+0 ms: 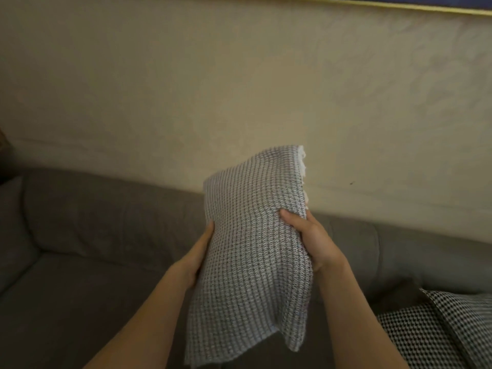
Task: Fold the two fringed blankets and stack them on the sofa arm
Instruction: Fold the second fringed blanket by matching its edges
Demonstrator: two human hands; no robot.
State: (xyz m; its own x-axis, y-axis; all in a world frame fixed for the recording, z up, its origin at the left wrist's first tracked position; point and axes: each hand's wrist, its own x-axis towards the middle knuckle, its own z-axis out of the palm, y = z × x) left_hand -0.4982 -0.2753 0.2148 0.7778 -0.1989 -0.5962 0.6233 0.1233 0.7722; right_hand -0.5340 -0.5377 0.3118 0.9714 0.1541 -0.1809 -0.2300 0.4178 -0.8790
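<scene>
Grey-white woven blanket (pixel 253 249), folded, held upright between both hands, left hand (pixel 198 253) clasping one edge, fingers apparently behind, right hand (pixel 311 235) pinching the other, thumb in front, houndstooth blanket (pixel 439 328) on sofa (pixel 80 262) beside right forearm.

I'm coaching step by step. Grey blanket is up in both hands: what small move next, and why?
Probably lower the grey blanket flat onto the sofa: it looks folded compact, left hand and right hand grip its sides in mid-air, and the checked blanket lies at right.
</scene>
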